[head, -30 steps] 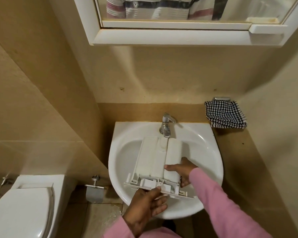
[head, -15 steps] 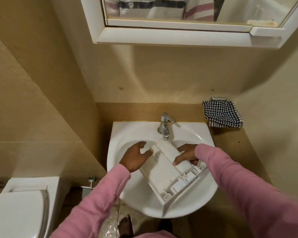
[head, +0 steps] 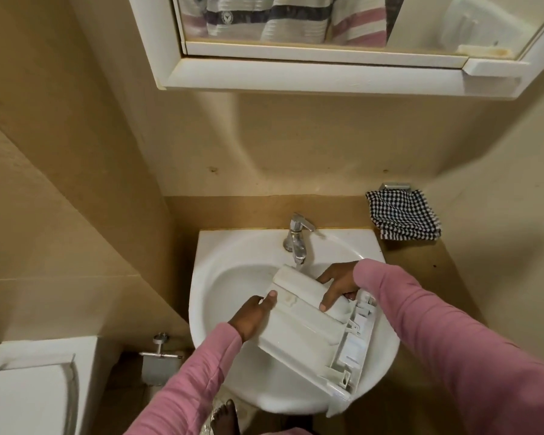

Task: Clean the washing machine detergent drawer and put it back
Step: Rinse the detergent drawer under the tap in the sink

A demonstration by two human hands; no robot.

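The white plastic detergent drawer (head: 308, 331) lies upside down and slanted over the white sink (head: 233, 277), its front panel toward the sink's near right rim and its far end just under the chrome tap (head: 297, 238). My left hand (head: 253, 315) grips the drawer's left edge, thumb on top. My right hand (head: 338, 285) holds its right side, fingers spread over the underside. No water runs from the tap.
A black-and-white checked cloth (head: 404, 216) hangs on a holder at the right wall. A white mirror cabinet (head: 311, 73) juts out overhead. A toilet (head: 29, 387) stands at lower left, with a metal paper holder (head: 159, 356) beside the sink. My bare foot (head: 225, 416) shows below.
The drawer has turned from pointing straight at the tap to lying slanted. My left hand moved from the front panel to the left edge, and my right hand shifted higher on the right side.
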